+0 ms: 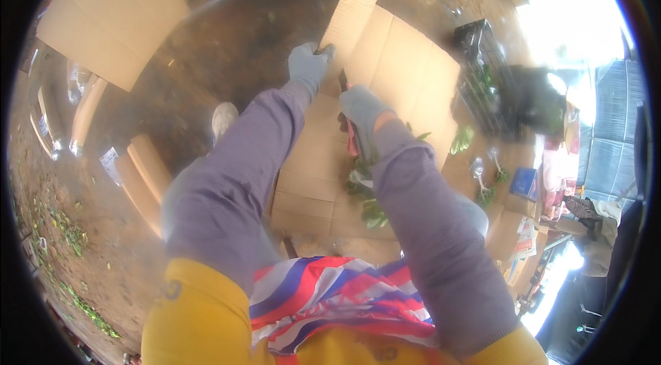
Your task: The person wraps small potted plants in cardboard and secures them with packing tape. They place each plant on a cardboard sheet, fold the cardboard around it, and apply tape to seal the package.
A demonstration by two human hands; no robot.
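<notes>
A large creased sheet of brown cardboard (410,55) lies in front of me, reaching back toward my body. Its far left edge is in the grasp of my left hand (308,67), which wears a grey glove and has its fingers closed. My right hand (365,109), gloved too, is over the cardboard, wrapped around a red-handled cutting tool (352,139). The tool's dark pointed blade sticks out beyond my fingers, close to the cardboard; whether it touches cannot be told. Green leaves (374,213) lie by my right forearm, partly hidden under it.
Another cardboard sheet (113,21) is at the far left, with folded cardboard pieces (146,175) nearer. A black crate (482,65) holding greenery stands to the right. Rooted plants (486,194) lie near a blue box (525,183). A light shoe (224,119) shows beside my left arm.
</notes>
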